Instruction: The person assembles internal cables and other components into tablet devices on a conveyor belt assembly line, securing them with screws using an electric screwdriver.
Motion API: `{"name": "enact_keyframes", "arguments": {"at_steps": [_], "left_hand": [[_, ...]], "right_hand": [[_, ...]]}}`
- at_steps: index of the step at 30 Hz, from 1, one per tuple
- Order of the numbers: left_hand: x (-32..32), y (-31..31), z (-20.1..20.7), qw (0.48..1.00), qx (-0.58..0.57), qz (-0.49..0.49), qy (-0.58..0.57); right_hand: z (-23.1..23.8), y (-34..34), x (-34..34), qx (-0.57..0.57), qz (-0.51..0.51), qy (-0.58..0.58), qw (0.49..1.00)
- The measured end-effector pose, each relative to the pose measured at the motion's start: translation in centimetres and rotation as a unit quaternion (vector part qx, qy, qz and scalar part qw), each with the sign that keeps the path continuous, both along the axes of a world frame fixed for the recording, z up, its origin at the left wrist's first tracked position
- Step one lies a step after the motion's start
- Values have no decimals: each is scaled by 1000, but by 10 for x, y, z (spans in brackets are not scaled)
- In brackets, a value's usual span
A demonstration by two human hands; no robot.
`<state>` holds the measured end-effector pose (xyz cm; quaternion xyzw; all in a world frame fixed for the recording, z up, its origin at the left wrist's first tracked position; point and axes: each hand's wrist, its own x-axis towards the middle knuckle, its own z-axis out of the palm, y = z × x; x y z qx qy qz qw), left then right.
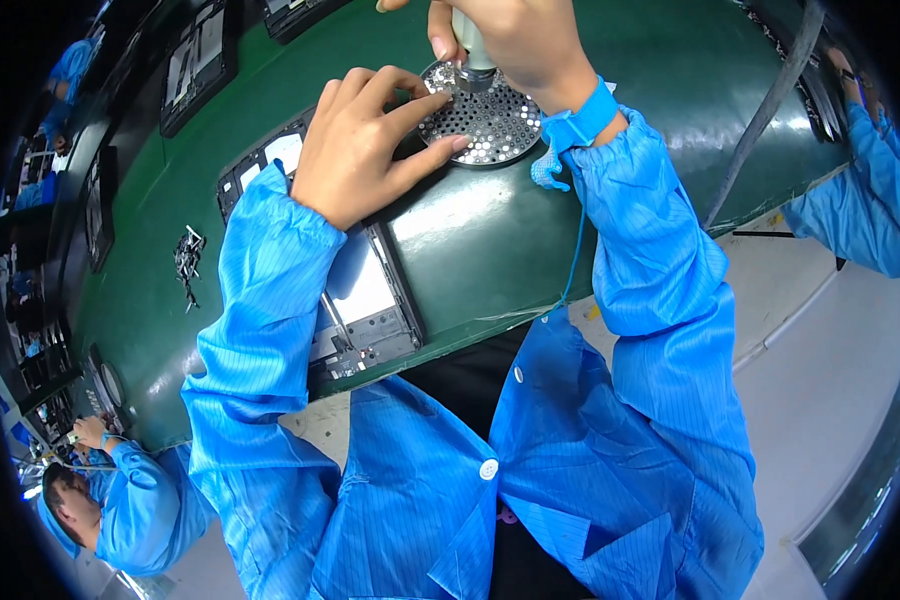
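A round perforated metal plate (pixel 505 135), its many holes partly filled with small shiny bits, lies at the far middle of the green table. My right hand (pixel 525 40) grips a pale cylindrical tool (pixel 473 45) with a metal collar, held upright over the plate; its tip is hard to make out. At the plate's left side, my left hand (pixel 362 140) has thumb and index finger apart, their tips at the plate, and holds nothing visible. Beneath my left forearm lies a flat black-framed tablet-like device (pixel 375 335), partly hidden by the sleeve.
A small heap of dark and silver parts (pixel 188 262) lies on the green table (pixel 135 290) at left. More black-framed devices (pixel 198 60) stand along the far left. A blue wrist strap (pixel 582 125) trails a cord. A grey cable (pixel 770 110) crosses at right. Co-workers (pixel 135 510) sit nearby.
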<state>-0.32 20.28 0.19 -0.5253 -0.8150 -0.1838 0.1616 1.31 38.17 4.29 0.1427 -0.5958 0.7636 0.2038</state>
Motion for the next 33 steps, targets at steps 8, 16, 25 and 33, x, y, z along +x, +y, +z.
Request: {"name": "enact_keyframes", "arguments": {"at_steps": [8, 16, 25, 33], "left_hand": [[0, 10, -9, 993, 82, 38, -73], [-4, 10, -12, 992, 83, 21, -88], [-3, 11, -10, 991, 77, 29, -102], [0, 12, -6, 989, 88, 29, -112]], "right_hand": [[0, -7, -1, -23, 20, -36, 999], [5, -10, 3, 30, -14, 7, 999], [3, -7, -2, -41, 24, -27, 998], [8, -4, 1, -41, 25, -29, 998]]}}
